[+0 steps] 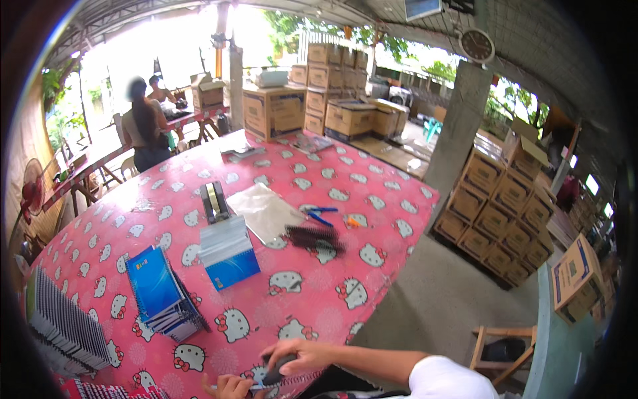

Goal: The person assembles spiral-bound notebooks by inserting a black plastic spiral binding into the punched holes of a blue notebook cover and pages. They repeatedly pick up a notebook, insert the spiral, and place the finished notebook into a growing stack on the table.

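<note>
At the table's near edge, my right hand (300,355) is closed over a dark, rounded object (280,370) whose kind I cannot make out. My left hand (231,387) sits low beside it, fingers bent round the edge of a thin, pale item (258,386), perhaps a notebook, mostly cut off by the frame. From under my right hand a dark spiral coil (302,378) sticks out to the right. Farther up the table lie a pile of black binding coils (316,240), blue-handled pliers (322,216) and a small orange piece (353,222).
Blue spiral notebooks (154,282) lie left of a small grey-and-blue stack (229,256). A tape dispenser (214,203) and clear plastic sheets (266,211) are behind. A tall notebook stack (66,326) stands far left. Cardboard boxes (492,213) rise beyond; two people work at another table.
</note>
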`<state>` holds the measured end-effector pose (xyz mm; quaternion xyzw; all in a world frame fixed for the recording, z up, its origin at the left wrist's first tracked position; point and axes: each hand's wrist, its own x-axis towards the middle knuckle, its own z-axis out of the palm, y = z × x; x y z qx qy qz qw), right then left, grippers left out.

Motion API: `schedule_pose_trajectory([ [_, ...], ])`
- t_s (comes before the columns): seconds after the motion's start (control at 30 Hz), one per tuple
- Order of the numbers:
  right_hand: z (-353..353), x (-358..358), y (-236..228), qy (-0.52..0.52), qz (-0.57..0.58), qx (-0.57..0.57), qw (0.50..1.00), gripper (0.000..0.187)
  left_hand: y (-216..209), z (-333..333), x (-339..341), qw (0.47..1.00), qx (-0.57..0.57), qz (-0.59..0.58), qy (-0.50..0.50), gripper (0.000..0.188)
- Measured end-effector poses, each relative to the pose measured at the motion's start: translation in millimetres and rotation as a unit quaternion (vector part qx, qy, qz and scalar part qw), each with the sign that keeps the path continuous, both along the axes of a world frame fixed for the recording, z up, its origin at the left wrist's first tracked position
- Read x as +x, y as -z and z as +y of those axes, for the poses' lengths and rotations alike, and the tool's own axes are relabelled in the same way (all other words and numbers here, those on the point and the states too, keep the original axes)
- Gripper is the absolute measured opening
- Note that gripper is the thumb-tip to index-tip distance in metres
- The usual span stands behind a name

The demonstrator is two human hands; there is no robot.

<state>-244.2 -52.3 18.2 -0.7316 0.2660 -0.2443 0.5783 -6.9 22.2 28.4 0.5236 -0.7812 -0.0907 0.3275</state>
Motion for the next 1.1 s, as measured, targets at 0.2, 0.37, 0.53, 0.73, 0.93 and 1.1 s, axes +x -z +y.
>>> schedule_pose_trajectory([
  [0.2, -8.6, 5.1, -3.6, 0.027, 0.117, -0.071, 0.99, 0.042, -5.6, -3.2, -1.4, 0.999, 0.043, 0.023, 0.002, 0.021],
  [0.37, -9.0, 19.7, -7.9, -0.028, 0.122, -0.056, 0.991, 0.043, 3.1, -1.9, -0.1, 0.996, -0.039, 0.061, -0.046, 0.045],
  [0.53, 3.1, 13.1, -12.1, -0.072, -0.067, 0.068, 0.993, 0.045, 8.2, 15.7, 7.9, 0.959, 0.083, 0.249, -0.111, 0.065],
  [0.73, -7.6, 29.4, -18.2, -0.124, -0.154, 0.12, 0.973, 0.04, 56.9, 0.3, 21.5, 0.857, 0.103, 0.505, 0.018, 0.063],
  [0.93, -16.9, 29.9, -23.9, -0.052, -0.107, 0.116, 0.986, 0.04, 63.6, -3.2, 23.0, 0.884, 0.166, 0.437, 0.031, 0.067],
  [1.1, -17.4, 43.6, -25.0, 0.029, 0.102, -0.025, 0.994, 0.056, 56.0, 0.1, 22.1, 0.886, 0.163, 0.43, 0.053, 0.049],
])
